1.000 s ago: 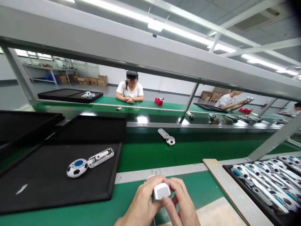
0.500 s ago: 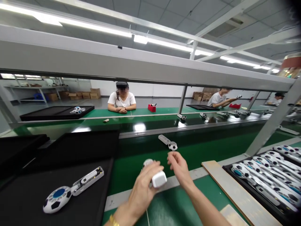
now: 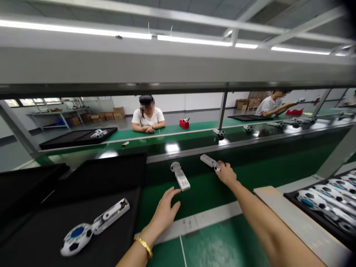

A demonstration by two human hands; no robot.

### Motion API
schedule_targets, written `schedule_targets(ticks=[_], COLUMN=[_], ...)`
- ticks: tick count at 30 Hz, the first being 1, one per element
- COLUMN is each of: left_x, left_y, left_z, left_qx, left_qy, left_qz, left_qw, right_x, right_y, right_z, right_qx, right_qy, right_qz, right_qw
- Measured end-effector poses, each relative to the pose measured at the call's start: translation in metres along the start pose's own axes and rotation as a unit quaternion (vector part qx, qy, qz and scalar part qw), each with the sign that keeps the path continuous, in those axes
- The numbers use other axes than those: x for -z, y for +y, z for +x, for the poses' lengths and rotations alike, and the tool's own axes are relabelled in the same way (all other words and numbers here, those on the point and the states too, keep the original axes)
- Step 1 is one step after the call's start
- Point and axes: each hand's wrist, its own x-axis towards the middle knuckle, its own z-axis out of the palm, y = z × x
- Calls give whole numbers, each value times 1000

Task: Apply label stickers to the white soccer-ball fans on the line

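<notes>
On the dark green belt [image 3: 194, 196] lies a white device [image 3: 183, 179] with a long handle, a round end and small coloured print. My left hand [image 3: 165, 207], a gold bracelet at its wrist, is just in front of it, thumb and fingers apart and holding nothing. Farther right, my right hand [image 3: 227, 173] has its fingers closed on the round football-patterned end of a second white device [image 3: 208, 160], whose handle points to the left. A similar football-patterned device [image 3: 76, 237], its handle's inside exposed, rests on the black tray [image 3: 111, 237] at my left.
Several football-patterned devices fill a tray [image 3: 292, 200] at the right, beside a pale board [image 3: 278, 204]. More devices [image 3: 247, 128] sit along the far belt. Across it a person [image 3: 147, 116] rests folded arms near a red box [image 3: 184, 124]; another person [image 3: 274, 105] holds a device.
My left hand has let go of the white device, which now lies on the belt, and has opened. My right hand has reached forward and right onto the second device.
</notes>
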Motion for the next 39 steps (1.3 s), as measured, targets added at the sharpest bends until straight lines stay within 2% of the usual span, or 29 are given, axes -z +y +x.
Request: schedule_targets(ticks=[3, 7, 12, 15, 18, 20, 22, 23, 25, 26, 27, 29, 31, 32, 35, 39], left_x=[-7, -13, -9, -12, -20, -25, -28, -28, -26, -25, -24, -24, -26, -27, -31, -29], left_y=[15, 23, 18, 12, 12, 17, 26, 31, 42, 46, 50, 54, 55, 55, 59, 65], left_z=[-15, -41, -74, -84, -86, -86, -86, -86, -90, -93, -97, -103, -108, -110, -115, -120], left_qx=[28, 59, 92, 132, 164, 165, 132, 107, 59, 44, 35, 32, 28, 25, 13, -24], left_qy=[-17, -32, -53, -33, -21, -30, -44, -53, -65, -62, -49, -10, 24, 35, 62, 68], left_qz=[-109, -167, -258, -330, -430, -501, -560, -582, -611, -617, -618, -600, -557, -531, -450, -359], left_qw=[993, 984, 960, 934, 888, 849, 816, 804, 787, 783, 784, 800, 830, 846, 891, 931], right_x=[7, 10, 17, 26, 38, 51, 66, 74, 86, 89, 91, 93, 93, 93, 93, 88], right_y=[8, 11, 3, -1, -1, -2, -6, -9, -12, -13, -11, -6, 2, 6, 10, 4], right_z=[3, 4, 4, -12, -60, -110, -168, -197, -247, -268, -287, -316, -341, -353, -382, -401], right_qx=[2, -15, -57, -76, -61, -27, 6, 24, 50, 41, 31, 21, 53, 84, 183, 255], right_qy=[-15, -4, 20, -4, -66, -114, -163, -196, -277, -291, -291, -247, -223, -230, -255, -197], right_qz=[-35, -42, 36, 122, 224, 287, 332, 363, 476, 493, 488, 417, 318, 272, 160, 51], right_qw=[999, 999, 998, 990, 970, 951, 929, 911, 833, 819, 822, 875, 920, 931, 936, 945])
